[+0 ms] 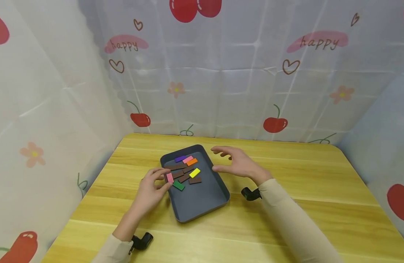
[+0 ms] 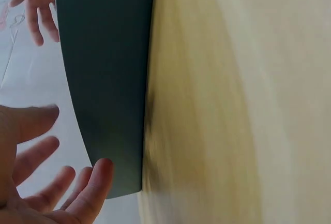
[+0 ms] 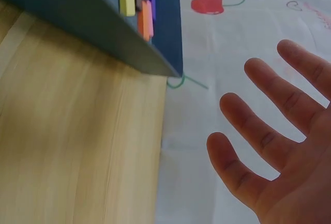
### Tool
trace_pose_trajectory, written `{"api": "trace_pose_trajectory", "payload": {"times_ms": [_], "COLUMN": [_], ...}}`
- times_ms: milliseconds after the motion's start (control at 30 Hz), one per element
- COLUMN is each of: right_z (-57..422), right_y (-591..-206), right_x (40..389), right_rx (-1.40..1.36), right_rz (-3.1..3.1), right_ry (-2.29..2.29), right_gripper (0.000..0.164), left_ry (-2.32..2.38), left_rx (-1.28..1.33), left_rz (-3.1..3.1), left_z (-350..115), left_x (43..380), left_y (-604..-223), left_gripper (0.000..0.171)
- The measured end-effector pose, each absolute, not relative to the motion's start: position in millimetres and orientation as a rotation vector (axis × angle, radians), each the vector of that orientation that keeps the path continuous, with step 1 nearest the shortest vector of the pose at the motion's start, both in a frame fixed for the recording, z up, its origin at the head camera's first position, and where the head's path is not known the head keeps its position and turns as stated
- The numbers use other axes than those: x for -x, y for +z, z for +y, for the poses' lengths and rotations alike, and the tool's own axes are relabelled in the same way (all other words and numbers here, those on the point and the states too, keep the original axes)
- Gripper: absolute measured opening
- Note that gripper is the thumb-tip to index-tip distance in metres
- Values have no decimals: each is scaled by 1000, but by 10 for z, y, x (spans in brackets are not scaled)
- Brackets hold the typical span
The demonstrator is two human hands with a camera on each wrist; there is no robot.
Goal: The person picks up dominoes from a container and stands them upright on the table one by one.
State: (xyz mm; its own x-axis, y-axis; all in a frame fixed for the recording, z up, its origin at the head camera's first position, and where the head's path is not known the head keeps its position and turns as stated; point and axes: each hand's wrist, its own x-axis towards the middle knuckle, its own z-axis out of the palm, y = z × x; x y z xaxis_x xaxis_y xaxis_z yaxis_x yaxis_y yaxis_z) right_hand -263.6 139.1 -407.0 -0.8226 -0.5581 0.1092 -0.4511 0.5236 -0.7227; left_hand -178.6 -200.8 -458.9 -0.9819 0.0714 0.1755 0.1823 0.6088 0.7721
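A dark grey tray [image 1: 202, 201] sits on the table, holding small flat rectangular blocks. Over its left rim reaches my left hand [image 1: 150, 190], thumb and fingers apart around a pink block [image 1: 170, 178]; the left wrist view [image 2: 57, 182] shows nothing gripped. Close by lie a green block [image 1: 179, 185], a yellow block [image 1: 195, 172] and several brown blocks [image 1: 195, 180]. Farther back are a purple block [image 1: 180, 159], a second pink block [image 1: 187, 159] and an orange block [image 1: 192, 162]. My right hand [image 1: 239, 164] hovers beside the tray's right rim, fingers spread, holding nothing.
The wooden table [image 1: 280, 208] extends around the tray on every side. A printed curtain [image 1: 221, 95] with cherries and hearts encloses the back and sides. Black wrist devices [image 1: 142, 241] are worn on both forearms.
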Motion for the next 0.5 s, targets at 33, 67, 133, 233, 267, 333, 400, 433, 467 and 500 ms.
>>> {"api": "trace_pose_trajectory", "payload": {"times_ms": [33, 67, 133, 233, 267, 333, 400, 433, 467, 500], "right_z": [1364, 1338, 1288, 1219, 1197, 1155, 1115, 1094, 1075, 1055], "right_y": [-4064, -4060, -4057, -4066, -4072, -4087, -4103, -4111, -4118, -4124], "right_x": [2635, 2635, 2635, 2635, 2636, 2637, 2634, 2632, 2628, 2623], "right_rx": [880, 883, 884, 893, 896, 901, 902, 901, 898, 896], "right_rz": [2614, 2605, 2587, 2570, 2564, 2558, 2552, 2549, 2548, 2544], "right_ry": [-1188, -1198, -1220, -1235, -1238, -1234, -1231, -1231, -1228, -1230], "right_gripper": [73, 73, 73, 72, 72, 71, 71, 71, 72, 72], "left_ry": [-1323, -1340, -1389, -1483, -1509, -1539, -1560, -1568, -1570, -1575], "left_rx": [192, 169, 121, 49, 28, -7, -30, -37, -44, -47], "left_rz": [-2700, -2696, -2695, -2693, -2692, -2697, -2703, -2708, -2713, -2716], "left_z": [-2023, -2036, -2059, -2090, -2101, -2121, -2139, -2145, -2151, -2155], "left_x": [1803, 1822, 1860, 1917, 1933, 1961, 1979, 1985, 1988, 1991], "left_y": [-4601, -4610, -4626, -4652, -4662, -4689, -4714, -4726, -4737, -4747], "left_gripper": [46, 49, 56, 64, 65, 66, 66, 67, 66, 66]}}
